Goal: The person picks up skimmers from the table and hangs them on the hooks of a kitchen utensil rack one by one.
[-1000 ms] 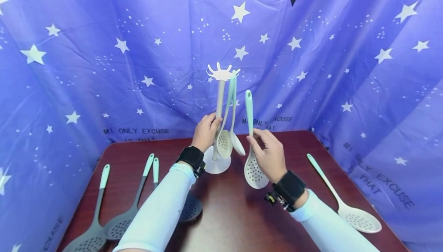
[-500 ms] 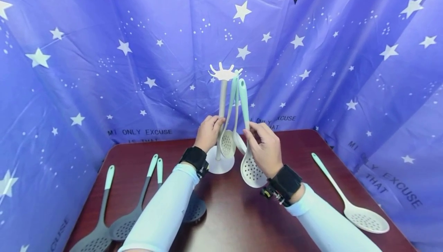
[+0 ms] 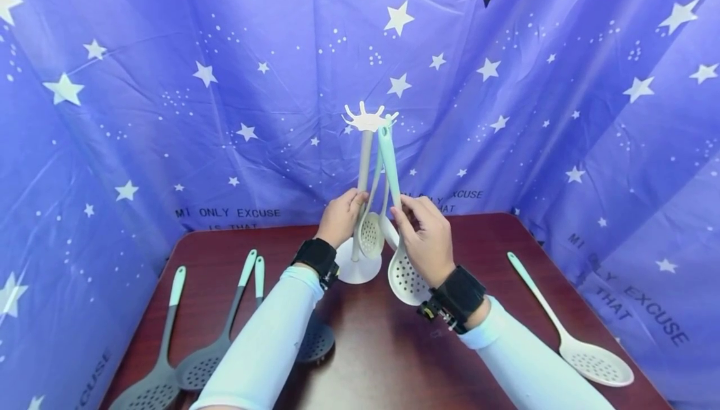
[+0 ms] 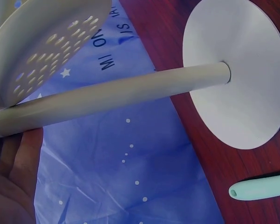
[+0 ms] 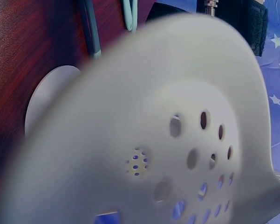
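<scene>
My left hand [image 3: 340, 217] grips the pole [image 4: 121, 94] of a white utensil stand with a round base [image 4: 242, 107] and a ring of hooks [image 3: 365, 122]. On a right-hand hook hang a small slotted spoon [image 3: 370, 236] and a white spoon [image 3: 389, 230], both mint-handled. With its thumb and fingers, my right hand [image 3: 427, 236] pinches a skimmer [image 3: 406, 277] low on its mint handle. The skimmer stands nearly upright, its handle hole by that same hook. Whether the hook passes through the hole, I cannot tell. Its perforated bowl [image 5: 130, 102] fills most of the right wrist view.
On the dark red table [image 3: 365, 372] lie a grey slotted turner [image 3: 149, 391] and a grey skimmer [image 3: 202, 366] at the left. Another grey perforated utensil [image 3: 317, 342] is partly behind my left sleeve. A white slotted spoon [image 3: 597, 360] lies at the right. A starry blue curtain [image 3: 281, 116] surrounds the table.
My right hand has moved left with the skimmer, bringing its handle top from beside the stand to the hook. The left hand has kept its grip on the pole.
</scene>
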{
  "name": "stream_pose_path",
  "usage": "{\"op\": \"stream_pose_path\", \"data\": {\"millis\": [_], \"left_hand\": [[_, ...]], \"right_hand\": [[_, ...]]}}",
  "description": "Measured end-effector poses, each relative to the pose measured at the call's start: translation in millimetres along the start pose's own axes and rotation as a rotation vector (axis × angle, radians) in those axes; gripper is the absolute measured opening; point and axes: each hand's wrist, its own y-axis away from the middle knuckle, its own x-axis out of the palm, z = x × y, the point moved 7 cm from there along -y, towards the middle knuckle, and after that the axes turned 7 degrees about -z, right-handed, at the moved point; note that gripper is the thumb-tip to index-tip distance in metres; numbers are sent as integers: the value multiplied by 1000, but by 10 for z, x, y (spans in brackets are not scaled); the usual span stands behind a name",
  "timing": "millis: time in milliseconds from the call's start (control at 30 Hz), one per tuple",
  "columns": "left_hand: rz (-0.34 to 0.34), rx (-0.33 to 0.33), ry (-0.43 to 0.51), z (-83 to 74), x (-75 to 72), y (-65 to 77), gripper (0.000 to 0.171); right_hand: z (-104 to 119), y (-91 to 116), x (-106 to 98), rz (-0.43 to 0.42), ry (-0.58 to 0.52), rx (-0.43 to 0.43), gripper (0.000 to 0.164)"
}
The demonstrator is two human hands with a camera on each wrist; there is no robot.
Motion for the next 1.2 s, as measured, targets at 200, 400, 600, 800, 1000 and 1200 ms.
{"op": "stream_pose_path", "data": {"millis": [200, 400, 600, 800, 1000, 1200], "left_hand": [[8, 13, -18, -3, 13, -1, 39], [14, 10, -12, 5, 27, 9, 39], [6, 24, -2, -4, 38, 6, 39], [4, 12, 8, 2, 36, 10, 40], [-1, 2, 8, 22, 34, 11, 41], [-9, 4, 1, 38, 49, 0, 37]], "right_hand": [[2, 7, 26, 3, 11, 4, 21], [-20, 10, 39, 5, 2, 20, 22], [-51, 3, 74, -2, -22, 38, 20], [-61, -1, 139, 14, -20, 47, 20], [-74, 21, 196, 12, -9, 63, 18], [-88, 67, 245, 12, -28, 114, 19]]}}
